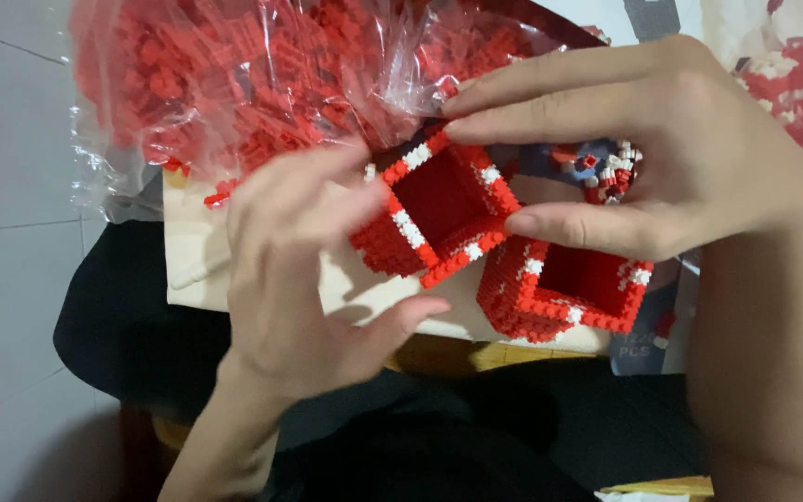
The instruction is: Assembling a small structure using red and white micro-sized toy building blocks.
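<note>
A hollow square box of tiny red and white bricks (439,209) is held tilted between both hands. My right hand (662,149) pinches its far and right walls with fingers and thumb. My left hand (299,270) touches its left wall with spread fingers, the thumb below it. A second red and white brick box (569,293) lies open-topped just to the right on a pale board (364,297).
A clear plastic bag full of loose red bricks (262,84) lies behind the boxes. A small heap of red and white bricks (611,172) sits under my right hand. More bagged bricks (801,84) are at top right. Grey floor tiles (11,186) lie left.
</note>
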